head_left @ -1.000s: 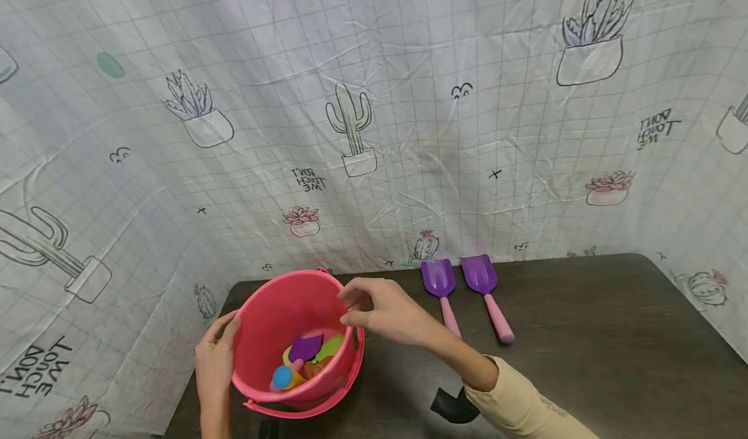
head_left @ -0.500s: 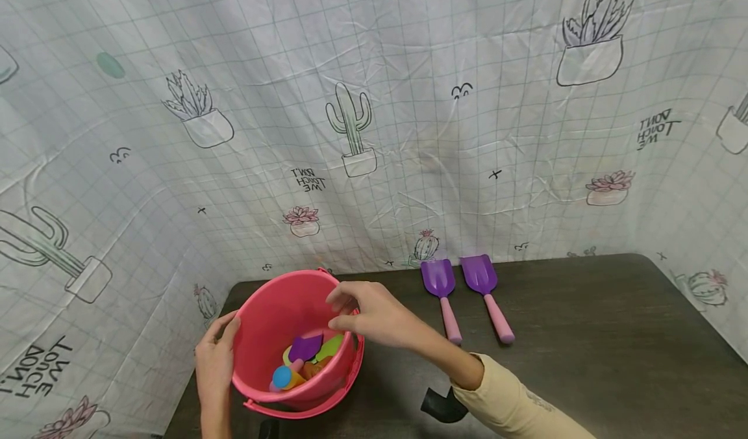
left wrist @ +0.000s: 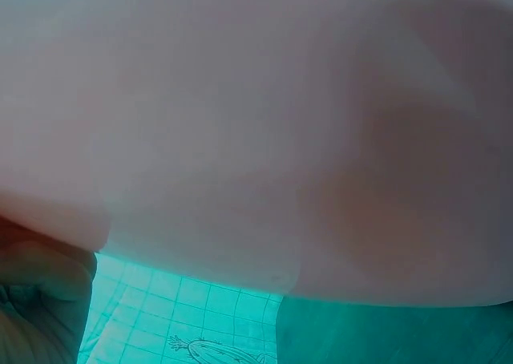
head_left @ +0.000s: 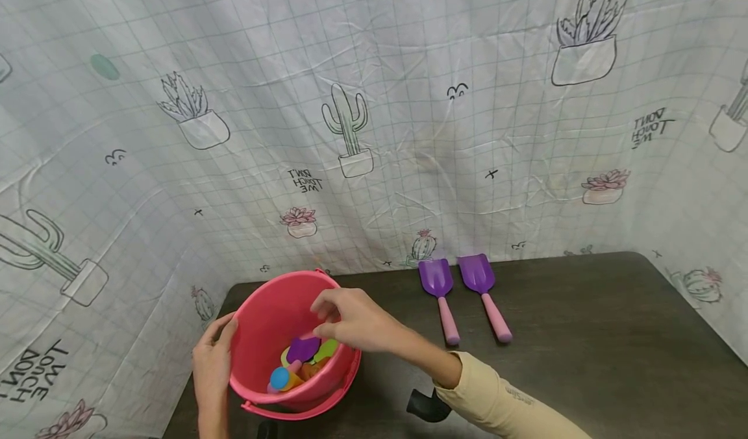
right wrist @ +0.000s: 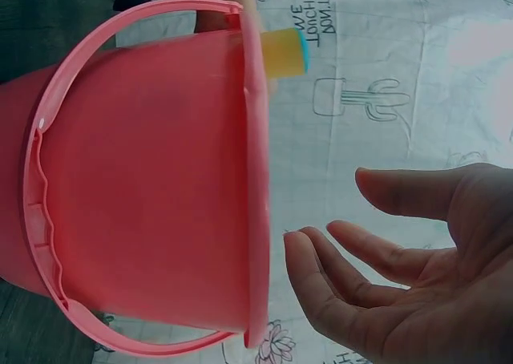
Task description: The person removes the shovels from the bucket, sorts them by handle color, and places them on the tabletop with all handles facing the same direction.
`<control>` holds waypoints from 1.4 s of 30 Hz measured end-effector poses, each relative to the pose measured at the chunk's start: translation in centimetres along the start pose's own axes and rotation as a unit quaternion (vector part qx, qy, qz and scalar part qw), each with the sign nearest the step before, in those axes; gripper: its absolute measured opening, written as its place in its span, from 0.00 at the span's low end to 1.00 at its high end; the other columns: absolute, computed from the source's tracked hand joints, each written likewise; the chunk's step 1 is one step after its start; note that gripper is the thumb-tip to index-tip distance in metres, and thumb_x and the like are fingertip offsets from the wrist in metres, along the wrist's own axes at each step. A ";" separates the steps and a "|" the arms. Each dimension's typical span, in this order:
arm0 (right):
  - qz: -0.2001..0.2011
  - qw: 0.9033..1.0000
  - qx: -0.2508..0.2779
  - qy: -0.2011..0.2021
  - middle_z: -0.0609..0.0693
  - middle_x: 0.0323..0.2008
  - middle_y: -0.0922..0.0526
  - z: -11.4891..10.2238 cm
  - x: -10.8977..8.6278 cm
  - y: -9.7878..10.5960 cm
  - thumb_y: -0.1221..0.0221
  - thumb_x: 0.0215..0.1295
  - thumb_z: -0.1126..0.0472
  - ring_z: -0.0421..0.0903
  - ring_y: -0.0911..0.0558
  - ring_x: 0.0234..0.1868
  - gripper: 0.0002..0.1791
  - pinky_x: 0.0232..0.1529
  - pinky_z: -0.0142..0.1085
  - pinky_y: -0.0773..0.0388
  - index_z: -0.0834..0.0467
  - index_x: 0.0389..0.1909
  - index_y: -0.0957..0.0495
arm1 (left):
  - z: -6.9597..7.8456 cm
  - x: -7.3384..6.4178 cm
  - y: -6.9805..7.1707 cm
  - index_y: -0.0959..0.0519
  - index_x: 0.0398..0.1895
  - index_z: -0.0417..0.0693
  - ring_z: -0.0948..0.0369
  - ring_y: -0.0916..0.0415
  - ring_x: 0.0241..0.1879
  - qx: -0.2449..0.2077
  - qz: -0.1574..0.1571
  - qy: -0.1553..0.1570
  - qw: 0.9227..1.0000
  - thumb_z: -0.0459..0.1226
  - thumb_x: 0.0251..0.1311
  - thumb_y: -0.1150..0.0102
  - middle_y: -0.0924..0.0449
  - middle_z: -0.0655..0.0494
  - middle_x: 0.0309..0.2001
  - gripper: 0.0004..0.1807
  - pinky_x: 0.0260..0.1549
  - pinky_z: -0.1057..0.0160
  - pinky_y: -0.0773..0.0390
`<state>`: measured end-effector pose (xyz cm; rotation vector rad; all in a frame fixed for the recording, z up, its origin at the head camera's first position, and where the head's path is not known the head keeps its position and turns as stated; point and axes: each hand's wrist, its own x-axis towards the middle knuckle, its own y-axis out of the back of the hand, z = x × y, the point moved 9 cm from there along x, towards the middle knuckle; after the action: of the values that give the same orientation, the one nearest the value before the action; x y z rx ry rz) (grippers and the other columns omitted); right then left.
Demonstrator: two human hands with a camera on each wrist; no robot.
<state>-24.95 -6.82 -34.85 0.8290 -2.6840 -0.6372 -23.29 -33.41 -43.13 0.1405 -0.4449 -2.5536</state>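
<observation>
A pink bucket [head_left: 269, 309] stands tilted on the dark table, with its handle hanging down at the front. My left hand [head_left: 213, 361] grips the rim on the left side. In the left wrist view the bucket wall [left wrist: 240, 139] fills most of the picture, and the hand shows at the lower left. My right hand [head_left: 358, 322] reaches over the right rim, its fingers loosely bent and holding nothing. Inside lie a purple piece [head_left: 303, 349], a green piece [head_left: 327, 349], brown pieces, and a yellow tube with a blue end [head_left: 284, 379]. The right wrist view shows the right-hand fingers apart from the rim.
Two purple shovels with pink handles, a left one [head_left: 436, 278] and a right one [head_left: 478, 274], lie on the table [head_left: 584, 335] to the right of the bucket. A patterned curtain [head_left: 409, 134] hangs close behind the table and on both sides.
My right hand has moved left and slightly down, from beside the right rim to over the bucket's opening. The left hand keeps its place on the rim.
</observation>
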 end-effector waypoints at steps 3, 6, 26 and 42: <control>-0.005 1.000 -0.002 -0.001 0.47 0.37 0.15 0.0 0.4 -0.6 0.32 0.63 0.67 0.38 0.19 0.39 0.13 0.39 0.29 0.20 0.63 0.48 0.17 | 0.0 0.0 0.0 0.22 0.66 0.40 0.74 0.22 0.29 0.003 0.000 0.000 1.000 0.51 0.76 0.44 0.15 0.47 0.47 0.28 0.28 0.71 0.21; -0.010 1.000 0.001 0.001 0.49 0.38 0.15 0.0 0.7 -1.1 0.31 0.63 0.67 0.37 0.19 0.38 0.13 0.39 0.28 0.20 0.64 0.48 0.17 | 0.1 -0.1 0.0 0.22 0.66 0.40 0.74 0.22 0.29 0.003 0.003 -0.002 1.000 0.51 0.75 0.44 0.15 0.47 0.47 0.28 0.28 0.72 0.22; -0.052 0.997 -0.053 -0.007 0.45 0.36 0.16 0.5 1.8 -3.6 0.32 0.64 0.66 0.34 0.23 0.35 0.12 0.38 0.26 0.23 0.64 0.47 0.17 | 0.0 0.0 -0.1 0.21 0.65 0.40 0.74 0.23 0.30 0.016 -0.003 -0.012 1.000 0.52 0.76 0.45 0.16 0.43 0.49 0.28 0.29 0.71 0.21; -0.094 0.986 -0.130 -0.036 0.42 0.20 0.26 1.2 2.1 -5.7 0.33 0.68 0.62 0.35 0.28 0.20 0.11 0.24 0.24 0.27 0.62 0.49 0.16 | 0.0 -0.1 -0.2 0.23 0.67 0.41 0.71 0.23 0.36 0.038 0.001 -0.005 0.999 0.56 0.76 0.49 0.21 0.34 0.59 0.31 0.31 0.75 0.23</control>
<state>-24.44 -11.85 -38.39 1.0074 -2.5277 -1.0541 -23.31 -33.19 -43.25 0.1556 -0.5463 -2.5379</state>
